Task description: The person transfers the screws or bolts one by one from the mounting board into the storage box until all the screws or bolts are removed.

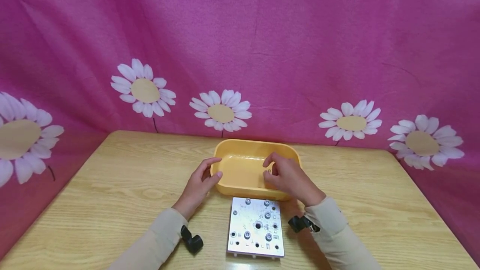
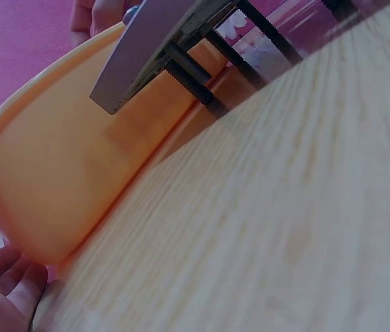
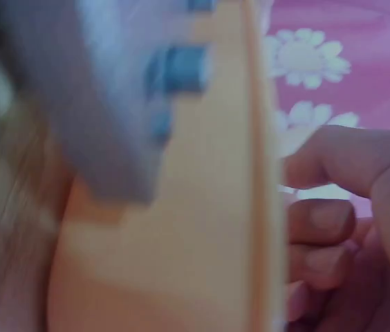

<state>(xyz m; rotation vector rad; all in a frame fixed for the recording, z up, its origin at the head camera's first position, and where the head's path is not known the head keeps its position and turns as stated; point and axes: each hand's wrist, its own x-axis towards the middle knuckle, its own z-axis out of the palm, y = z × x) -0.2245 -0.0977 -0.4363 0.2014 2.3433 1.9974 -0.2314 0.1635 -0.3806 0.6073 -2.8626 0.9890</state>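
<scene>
A yellow plastic tray (image 1: 240, 191) with raised walls stands on the table. My left hand (image 1: 200, 182) holds its left end, thumb and fingers over the rim; in the left wrist view the fingers (image 2: 15, 283) touch the outer wall. My right hand (image 1: 288, 178) reaches into the tray's right part with bent fingers. Thumb and index tips show a gap in the head view. A tiny metallic piece (image 1: 268, 171) appears by the thumb tip, too small to tell whether it is held. The tray wall hides some right fingertips in the right wrist view.
Close in front of the tray is a square metal plate (image 1: 255, 224) with holes and several bolts, raised on threaded studs (image 2: 191, 83). It lies between both forearms. A pink curtain with daisies (image 1: 255, 53) hangs behind the wooden table (image 1: 150, 178).
</scene>
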